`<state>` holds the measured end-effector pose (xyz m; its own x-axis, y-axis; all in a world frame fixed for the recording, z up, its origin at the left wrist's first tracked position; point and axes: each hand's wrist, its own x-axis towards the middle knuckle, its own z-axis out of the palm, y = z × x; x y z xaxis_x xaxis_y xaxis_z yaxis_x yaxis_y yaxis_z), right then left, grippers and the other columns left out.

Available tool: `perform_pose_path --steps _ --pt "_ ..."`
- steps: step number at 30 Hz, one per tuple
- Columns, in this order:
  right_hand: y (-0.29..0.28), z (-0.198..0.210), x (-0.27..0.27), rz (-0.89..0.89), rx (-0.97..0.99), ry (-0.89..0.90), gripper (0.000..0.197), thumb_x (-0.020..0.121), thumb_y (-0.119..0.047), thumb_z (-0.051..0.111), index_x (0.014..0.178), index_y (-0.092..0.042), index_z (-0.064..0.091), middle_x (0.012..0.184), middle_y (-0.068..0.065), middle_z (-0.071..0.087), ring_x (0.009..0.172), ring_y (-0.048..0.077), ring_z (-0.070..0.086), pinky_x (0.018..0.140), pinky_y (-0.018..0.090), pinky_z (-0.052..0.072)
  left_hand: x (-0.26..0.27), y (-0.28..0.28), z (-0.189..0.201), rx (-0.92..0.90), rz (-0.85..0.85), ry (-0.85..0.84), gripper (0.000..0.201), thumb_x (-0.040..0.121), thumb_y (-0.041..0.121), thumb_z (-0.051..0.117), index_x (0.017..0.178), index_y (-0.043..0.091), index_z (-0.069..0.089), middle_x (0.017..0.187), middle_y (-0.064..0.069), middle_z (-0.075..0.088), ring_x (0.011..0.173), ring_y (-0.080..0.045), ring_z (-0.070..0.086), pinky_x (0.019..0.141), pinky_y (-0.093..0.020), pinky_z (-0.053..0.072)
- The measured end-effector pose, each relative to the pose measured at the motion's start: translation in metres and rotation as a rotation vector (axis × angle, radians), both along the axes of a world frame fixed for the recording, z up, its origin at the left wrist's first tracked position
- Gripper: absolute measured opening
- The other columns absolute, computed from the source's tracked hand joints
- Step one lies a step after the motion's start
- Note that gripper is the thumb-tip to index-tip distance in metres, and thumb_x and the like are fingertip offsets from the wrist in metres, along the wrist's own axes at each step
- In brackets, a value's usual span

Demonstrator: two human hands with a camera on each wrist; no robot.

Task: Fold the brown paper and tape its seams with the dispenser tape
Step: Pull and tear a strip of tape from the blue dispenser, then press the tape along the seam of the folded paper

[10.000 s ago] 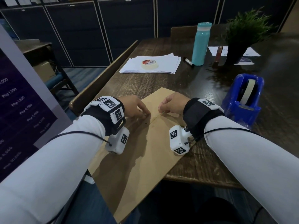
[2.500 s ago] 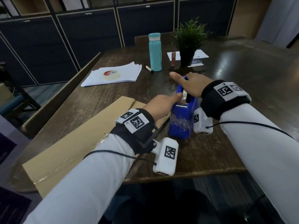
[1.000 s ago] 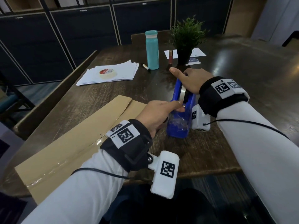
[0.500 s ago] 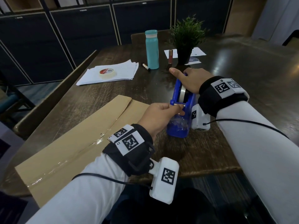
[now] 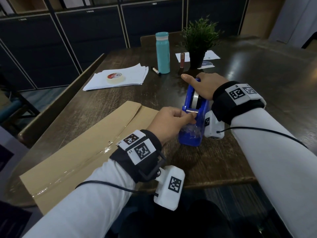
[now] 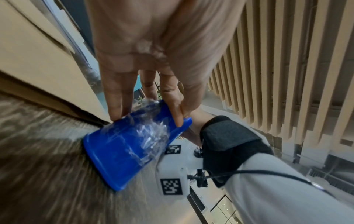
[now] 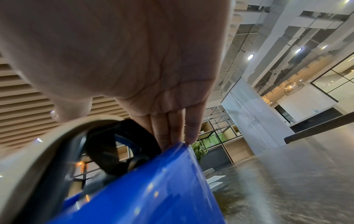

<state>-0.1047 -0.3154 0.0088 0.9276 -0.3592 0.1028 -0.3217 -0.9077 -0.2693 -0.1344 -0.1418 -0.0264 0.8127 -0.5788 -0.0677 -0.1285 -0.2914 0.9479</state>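
Note:
The folded brown paper (image 5: 77,152) lies flat at the table's near left, with a glossy strip of clear tape (image 5: 103,150) along its seam. To its right stands the blue tape dispenser (image 5: 190,138), its roll (image 5: 195,100) upright inside. My right hand (image 5: 202,85) lies over the top of the dispenser; in the right wrist view its straight fingers (image 7: 172,128) reach down the blue wall (image 7: 153,189). My left hand (image 5: 190,117) pinches the tape end at the cutter bar. In the left wrist view its fingers (image 6: 172,115) touch the dispenser's front (image 6: 118,151), which is covered in crumpled clear tape.
A masking tape roll (image 5: 115,78) sits on a stack of white sheets (image 5: 133,74) at the back left. Behind the dispenser are a teal bottle (image 5: 163,52), a marker (image 5: 156,70), a red tube (image 5: 182,60) and a potted plant (image 5: 199,42). The table's near edge (image 5: 214,182) is close.
My left hand has drawn back a little from the roll to the cutter end and curled its fingers there. The right hand stays on top of the dispenser.

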Motion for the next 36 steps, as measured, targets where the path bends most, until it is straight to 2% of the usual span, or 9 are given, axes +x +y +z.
perform_pose_path --steps 3,6,9,14,20,25,28,32,36 --pt "0.001 0.001 0.000 -0.001 0.003 0.006 0.086 0.088 -0.074 0.014 0.126 -0.007 0.051 0.114 0.016 0.060 0.092 0.025 0.051 0.078 0.032 0.035 0.000 0.005 0.006 0.168 -0.103 -0.161 0.019 0.088 0.023 0.065 0.084 0.006 0.072 0.091 0.008 0.058 0.077 0.014 0.054 0.071 -0.014 0.047" --pt "0.001 0.001 0.000 -0.002 -0.001 0.008 0.087 0.087 -0.075 0.013 0.122 -0.007 0.053 0.108 0.015 0.059 0.088 0.024 0.048 0.079 0.033 0.036 0.002 0.012 0.011 0.296 -0.179 -0.249 0.024 0.088 0.031 0.064 0.089 0.010 0.074 0.107 0.004 0.057 0.100 0.000 0.047 0.089 -0.029 0.043" --pt "-0.001 0.002 0.000 -0.003 0.007 0.007 0.089 0.085 -0.077 0.012 0.123 -0.009 0.053 0.108 0.014 0.061 0.087 0.023 0.049 0.078 0.033 0.038 0.007 0.022 0.019 0.218 -0.159 -0.143 0.031 0.093 0.038 0.055 0.092 0.014 0.075 0.113 0.001 0.066 0.101 -0.010 0.059 0.092 -0.036 0.052" --pt "0.002 0.007 -0.004 0.004 0.044 0.039 0.087 0.085 -0.077 0.013 0.124 -0.010 0.052 0.113 0.015 0.061 0.089 0.024 0.049 0.079 0.033 0.037 0.012 0.058 0.035 0.038 -0.074 -0.162 0.032 0.097 0.033 0.046 0.091 0.019 0.074 0.115 0.018 0.065 0.109 0.004 0.057 0.101 -0.032 0.045" --pt "0.026 0.029 -0.024 0.074 0.039 0.071 0.066 0.097 -0.057 0.029 0.144 -0.011 0.036 0.141 0.015 0.048 0.127 0.029 0.047 0.100 0.036 0.038 0.021 0.102 0.034 -0.090 -0.029 -0.250 0.040 0.098 0.035 0.036 0.089 0.029 0.075 0.127 0.017 0.059 0.121 0.004 0.051 0.109 -0.037 0.036" --pt "0.065 0.063 -0.053 0.340 0.016 -0.122 0.032 0.098 -0.036 0.047 0.120 -0.019 0.060 0.120 0.001 0.061 0.111 0.019 0.056 0.093 0.031 0.044 0.032 0.118 0.026 -0.057 0.027 -0.343 0.038 0.091 0.022 0.038 0.094 0.028 0.076 0.127 0.022 0.054 0.122 0.012 0.044 0.107 -0.032 0.034" --pt "0.091 0.068 -0.062 0.480 0.080 -0.155 0.024 0.096 -0.033 0.051 0.111 -0.023 0.067 0.108 -0.008 0.064 0.103 0.010 0.058 0.078 0.020 0.042 0.030 0.124 0.024 -0.033 0.025 -0.432 0.036 0.088 0.023 0.039 0.098 0.027 0.073 0.133 0.019 0.049 0.126 0.011 0.039 0.104 -0.025 0.033" --pt "0.113 0.056 -0.059 0.571 0.260 -0.098 0.020 0.094 -0.031 0.054 0.104 -0.024 0.070 0.092 -0.014 0.063 0.095 0.006 0.059 0.075 0.017 0.043 0.026 0.132 0.023 -0.022 0.046 -0.498 0.036 0.083 0.036 0.041 0.100 0.030 0.072 0.138 0.015 0.045 0.132 0.005 0.034 0.111 -0.039 0.031" --pt "0.121 0.045 -0.053 0.584 0.394 -0.061 0.019 0.092 -0.028 0.054 0.102 -0.024 0.070 0.092 -0.012 0.066 0.092 0.006 0.061 0.078 0.017 0.045 0.026 0.139 0.022 -0.010 0.063 -0.507 0.042 0.077 0.046 0.039 0.098 0.033 0.073 0.137 0.016 0.044 0.133 0.005 0.031 0.112 -0.046 0.029"
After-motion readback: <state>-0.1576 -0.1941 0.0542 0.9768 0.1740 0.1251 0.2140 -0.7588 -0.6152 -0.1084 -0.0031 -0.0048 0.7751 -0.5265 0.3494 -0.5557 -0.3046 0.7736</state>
